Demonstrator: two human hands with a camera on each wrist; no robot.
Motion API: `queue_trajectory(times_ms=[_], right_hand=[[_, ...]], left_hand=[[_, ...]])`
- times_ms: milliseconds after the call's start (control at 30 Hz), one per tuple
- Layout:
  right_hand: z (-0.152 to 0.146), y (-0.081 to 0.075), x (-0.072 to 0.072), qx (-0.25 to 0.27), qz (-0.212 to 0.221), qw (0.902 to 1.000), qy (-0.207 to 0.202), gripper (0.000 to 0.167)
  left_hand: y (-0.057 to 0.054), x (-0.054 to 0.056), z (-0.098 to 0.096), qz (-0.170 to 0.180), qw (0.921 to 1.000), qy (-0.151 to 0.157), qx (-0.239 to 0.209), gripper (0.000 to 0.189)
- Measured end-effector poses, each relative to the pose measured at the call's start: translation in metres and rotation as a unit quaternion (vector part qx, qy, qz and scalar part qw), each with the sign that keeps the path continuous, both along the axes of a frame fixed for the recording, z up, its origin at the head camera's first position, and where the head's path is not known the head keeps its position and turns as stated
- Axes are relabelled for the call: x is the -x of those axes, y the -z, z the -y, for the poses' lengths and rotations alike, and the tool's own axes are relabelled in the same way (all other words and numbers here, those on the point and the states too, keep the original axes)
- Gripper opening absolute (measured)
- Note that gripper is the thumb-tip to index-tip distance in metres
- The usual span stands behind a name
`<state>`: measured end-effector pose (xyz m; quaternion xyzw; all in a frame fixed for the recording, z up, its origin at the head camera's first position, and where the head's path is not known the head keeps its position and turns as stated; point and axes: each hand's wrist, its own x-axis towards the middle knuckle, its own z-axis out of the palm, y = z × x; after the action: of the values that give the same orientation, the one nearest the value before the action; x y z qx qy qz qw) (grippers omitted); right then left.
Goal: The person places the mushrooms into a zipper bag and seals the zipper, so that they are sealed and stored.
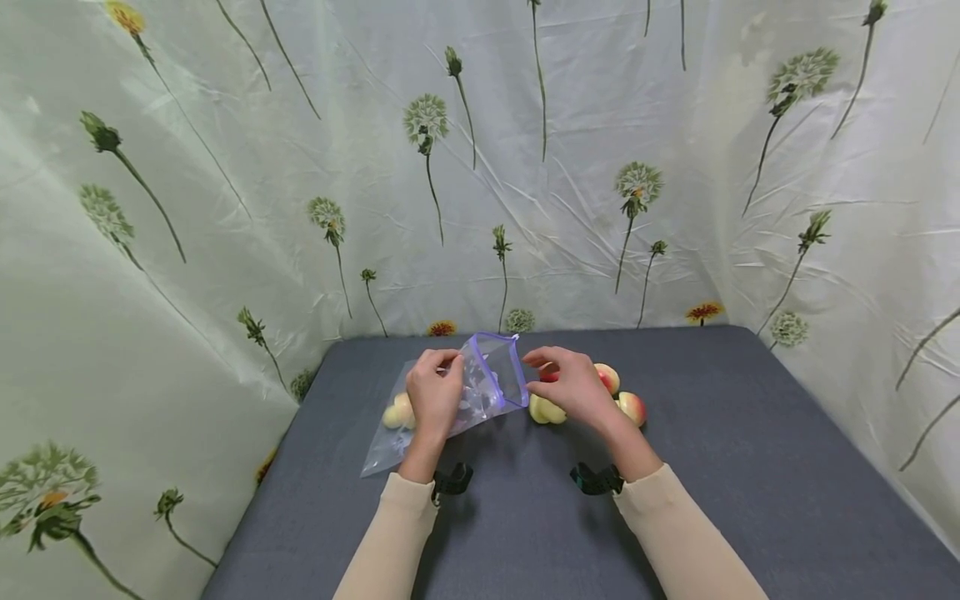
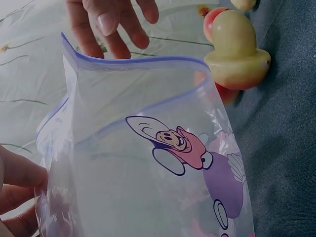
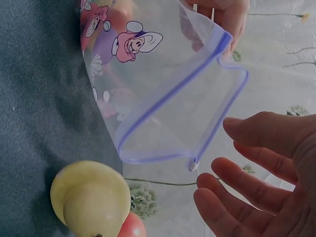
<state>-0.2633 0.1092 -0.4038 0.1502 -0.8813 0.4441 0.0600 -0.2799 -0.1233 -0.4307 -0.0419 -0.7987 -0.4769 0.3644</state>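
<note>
On the dark grey table (image 1: pixel 517 517), my left hand (image 1: pixel 437 392) pinches a clear plastic, purple-rimmed bag (image 1: pixel 480 400), its mouth gaping rightward, round yellow-and-peach fruits (image 1: pixel 397 412) inside its left end. Just right of the mouth, my right hand (image 1: pixel 568 382) is wide, fingers parted; loose yellow-and-red fruits (image 1: pixel 546 410) lie around it.

Head view: high, fwd/down over table (image 1: pixel 525 542). Wrist views: close, rolled sideways, both w/ bag (image 2: pixel 168 163).
</note>
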Motion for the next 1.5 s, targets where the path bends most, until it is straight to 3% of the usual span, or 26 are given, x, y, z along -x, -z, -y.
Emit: queue_trajectory(times_ms=[300, 600, 1033, 1500], right_hand=[[-0.01, 0.008, 0.001, -0.007, 0.014, 0.9999, -0.001, 0.036], [-0.017, 0.024, -0.001, -0.015, -0.013, 0.9998, 0.004, 0.037], [-0.023, 0.048, -0.003, -0.045, -0.019, 0.9984, 0.029, 0.034], [-0.026, 0.063, -0.004, -0.052, -0.02, 0.9973, 0.048, 0.038]], left_hand=[[0.0, -0.002, 0.0, 0.005, 1.0, -0.002, 0.004, 0.007], [0.001, -0.001, -0.001, -0.017, 0.9998, -0.006, 0.01, 0.005], [0.0, -0.002, 0.0, -0.007, 1.0, -0.001, 0.005, 0.004], [0.001, 0.0, -0.001, 0.009, 0.9999, 0.008, 0.007, 0.006]])
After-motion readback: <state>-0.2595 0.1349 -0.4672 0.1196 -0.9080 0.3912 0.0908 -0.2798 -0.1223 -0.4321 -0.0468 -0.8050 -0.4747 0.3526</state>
